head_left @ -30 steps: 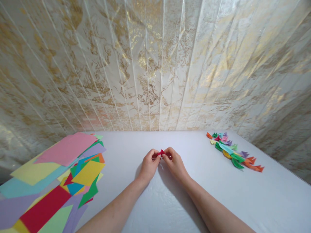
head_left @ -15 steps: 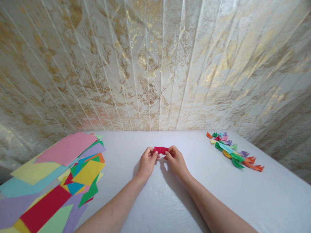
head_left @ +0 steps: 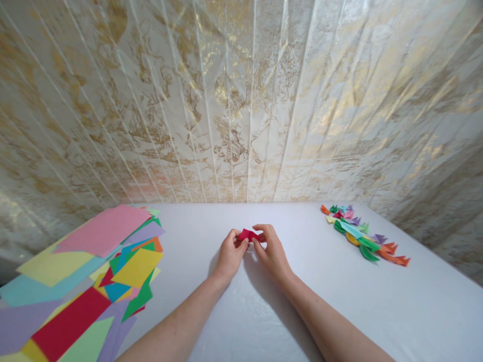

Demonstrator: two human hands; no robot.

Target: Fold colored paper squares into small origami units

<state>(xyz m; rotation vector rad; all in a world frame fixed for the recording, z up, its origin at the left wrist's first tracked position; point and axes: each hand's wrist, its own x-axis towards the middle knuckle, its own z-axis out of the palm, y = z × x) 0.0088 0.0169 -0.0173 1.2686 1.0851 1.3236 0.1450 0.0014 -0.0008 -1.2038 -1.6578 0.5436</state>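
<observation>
A small folded red paper [head_left: 249, 234] is held up over the middle of the white table [head_left: 234, 317]. My left hand [head_left: 228, 254] pinches its left end, thumb in front. My right hand [head_left: 272, 251] grips the right part of the paper, its thumb against the front and its index finger arched above. Both thumbs are close together at the paper's lower edge. The fingers partly cover the paper's ends.
Sheets of coloured paper, including a pink sheet [head_left: 109, 229] and a red sheet [head_left: 71, 322], overlap on the left. Several folded paper pieces [head_left: 368, 244] lie in a row on the right. A patterned curtain [head_left: 241, 100] hangs behind the table.
My right thumb has moved left along the red paper, nearer my left thumb, and my right index finger has lifted. The paper's visible part looks shorter and more bent.
</observation>
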